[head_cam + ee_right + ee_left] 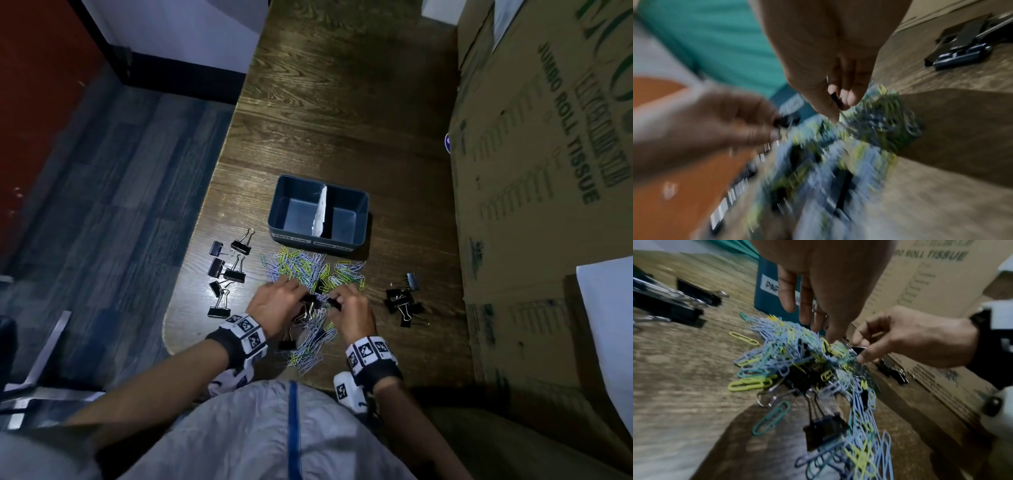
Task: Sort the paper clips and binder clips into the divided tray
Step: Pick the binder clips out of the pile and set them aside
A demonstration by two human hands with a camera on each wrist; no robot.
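A dark blue divided tray point(361, 219) with a white paper divider point(321, 209) stands mid-table, both halves bare. In front of it lies a tangled pile of blue, green and yellow paper clips point(308, 269) with black binder clips mixed in. Both hands sit over the pile's middle. My left hand point(301, 295) pinches a black binder clip point(310, 299) in the pile, its fingertips point(830, 335) down in the tangle. Close beside it, my right hand point(337, 302) pinches another black binder clip point(859, 349) between thumb and fingers. The right wrist view is heavily blurred.
Several binder clips lie in a loose group left of the pile point(226, 270), and more to its right point(404, 301). A large cardboard box point(548, 171) walls the table's right side. The table's rounded left edge point(191, 260) drops to the floor.
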